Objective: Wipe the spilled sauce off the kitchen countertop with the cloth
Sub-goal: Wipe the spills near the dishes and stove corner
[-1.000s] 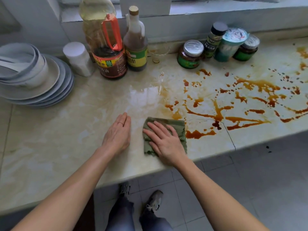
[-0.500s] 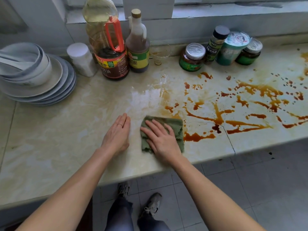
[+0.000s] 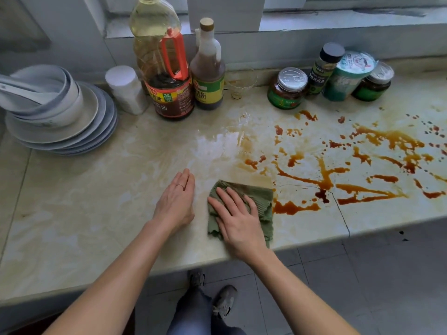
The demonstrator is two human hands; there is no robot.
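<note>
Large bottle (image 3: 154, 32), 11 o'clock of cloth (image 3: 256, 194), holds dark sauce (image 3: 167, 81). Fingers straight, right hand (image 3: 238, 221) presses cloth; left hand (image 3: 176, 201) rests on countertop (image 3: 84, 201).

A red label on the large dark bottle (image 3: 169, 97) read 酱油, a yellow-green label on the smaller brown bottle (image 3: 208, 76) beside it ended in 醋, and vertical Chinese lettering on the black-capped jar (image 3: 323, 73) was too small to read.

Bare surface (image 3: 72, 213) left of the hands, stacked plates (image 3: 72, 131) far left, bottles (image 3: 169, 76) and jars (image 3: 287, 88) lining the back wall, sauce streaks (image 3: 338, 175) spread rightward.
</note>
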